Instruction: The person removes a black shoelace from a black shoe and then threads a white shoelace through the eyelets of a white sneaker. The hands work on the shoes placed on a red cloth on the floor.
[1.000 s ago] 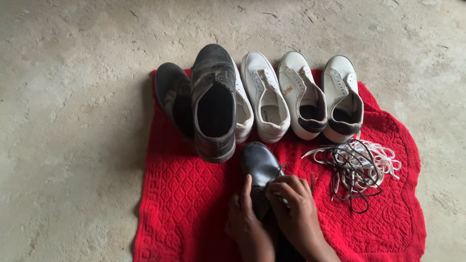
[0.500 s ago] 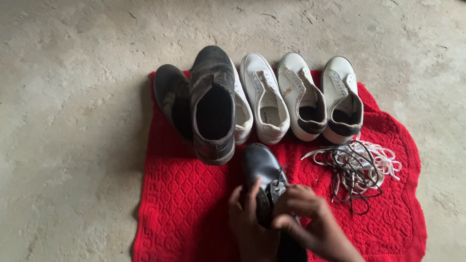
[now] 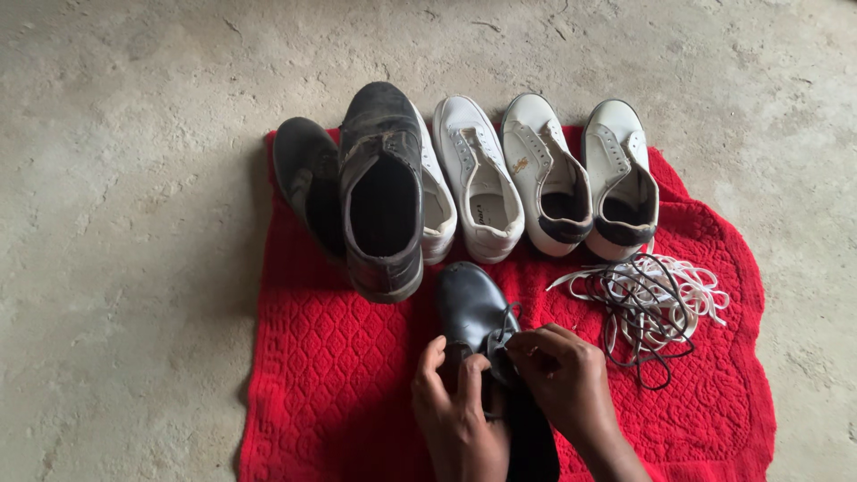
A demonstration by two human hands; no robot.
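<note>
Right hand (image 3: 562, 375) now back up at the lace area of the black shoe (image 3: 478, 321), fingertips (image 3: 516, 344) pinching the dark lace (image 3: 505, 323) near the eyelets, after dropping lower and more to the side half a second ago. Left hand (image 3: 455, 406) shifted too: grip now lower on the shoe's side, with the thumb and a finger spread against the upper, rather than wrapped high around it. Black shoe turned slightly, toe pointing a little more to the upper left than a second ago. Whole scene slid a touch leftward in the head view.
</note>
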